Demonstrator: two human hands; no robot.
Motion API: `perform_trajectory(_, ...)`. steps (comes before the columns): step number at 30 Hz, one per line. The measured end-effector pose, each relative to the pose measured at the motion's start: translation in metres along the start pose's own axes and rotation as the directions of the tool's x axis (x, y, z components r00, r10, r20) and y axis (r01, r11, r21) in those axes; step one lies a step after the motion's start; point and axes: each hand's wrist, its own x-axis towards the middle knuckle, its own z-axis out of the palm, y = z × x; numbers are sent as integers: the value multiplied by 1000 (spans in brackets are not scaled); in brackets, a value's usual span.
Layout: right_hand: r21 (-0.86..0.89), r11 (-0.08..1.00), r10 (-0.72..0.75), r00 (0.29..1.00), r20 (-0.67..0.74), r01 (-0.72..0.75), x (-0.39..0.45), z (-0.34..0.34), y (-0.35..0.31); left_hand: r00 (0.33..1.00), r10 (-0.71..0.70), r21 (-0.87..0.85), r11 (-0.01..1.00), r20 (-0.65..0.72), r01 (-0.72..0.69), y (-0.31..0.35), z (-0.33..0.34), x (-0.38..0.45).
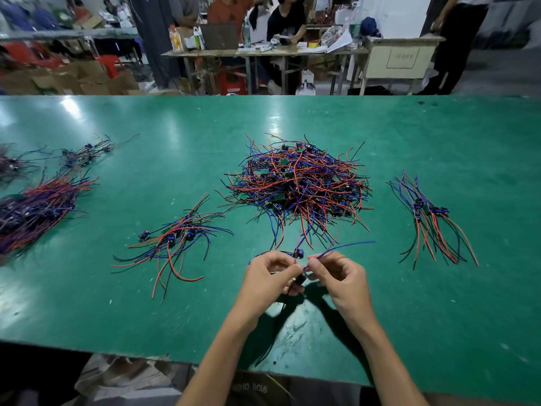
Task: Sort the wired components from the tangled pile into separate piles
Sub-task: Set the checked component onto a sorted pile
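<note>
**Green bench, one wired part between two hands**

Green table (439, 142), wide, with bare room toward its near edge and in the gaps between heaps. Tangled pile (295, 183) of red, blue and black wire at the middle, straight ahead of both hands and just beyond them. Big sorted heap (38, 209) far off at the left edge, with smaller clusters behind it. Left pile (172, 238) near the left hand's side, wires fanned toward the near edge; right pile (433, 218) farther out on the right, long axis running away from the body.

Left hand (269, 276) and right hand (339, 273) close together, fingers curled, each pinching wire of one small wired part (298, 254) held above the table just short of the tangle. Blue lead (348, 246) trailing from the right pinch, pointing right. Some leads seem to run back into the tangle, so likely still snagged. Left pile judged the nearer drop, with open table along the way.
</note>
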Motion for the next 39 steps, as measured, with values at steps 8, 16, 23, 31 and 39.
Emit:
perform_trajectory(8,88,995,64,995,-80,-57,0,0,-6,996,-94,-303,949,5,91,-6,-10,-10)
perform_trajectory(16,213,971,137,982,-130,-107,0,0,-10,960,-102,-372,928,-259,-1,-20,-41,-21)
perform_trajectory(23,215,972,119,987,-107,-94,1,0,-9,649,674,713,643,-354,-279,-18,-28,-23)
perform_trajectory(31,155,987,61,993,-101,-45,2,-2,-5,968,233,240,939,90,-248,0,8,5)
perform_trajectory(39,50,999,-5,987,-161,13,3,0,-2,985,103,48,993,138,-110,-6,16,11)
